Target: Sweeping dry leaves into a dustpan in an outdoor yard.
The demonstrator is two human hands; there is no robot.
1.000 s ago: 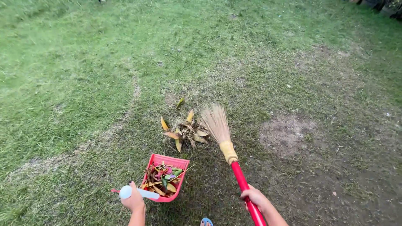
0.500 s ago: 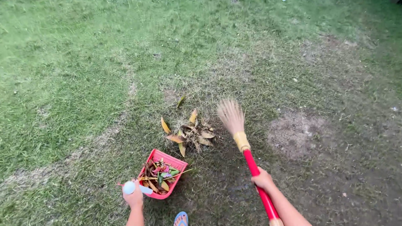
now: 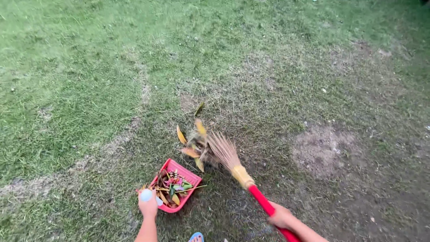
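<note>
My left hand point(image 3: 148, 207) grips the white handle point(image 3: 146, 195) of a red dustpan point(image 3: 190, 175) that lies on the grass and holds several dry and coloured leaves. My right hand point(image 3: 280, 217) holds the red handle of a broom point(image 3: 261, 200). Its straw bristles point(image 3: 222, 150) press into a small pile of yellow and brown leaves point(image 3: 193, 142) just beyond the dustpan's open edge.
Green lawn point(image 3: 80, 67) spreads to the left and far side. A bare dirt patch point(image 3: 319, 150) lies to the right, with darker thin grass around it. A single leaf point(image 3: 199, 108) lies beyond the pile. The toe of a blue sandal point(image 3: 195, 236) shows at the bottom edge.
The broom swung left and down from beside the pile into it, pushing the leaves closer to the dustpan. My left hand and the dustpan stayed almost where they were.
</note>
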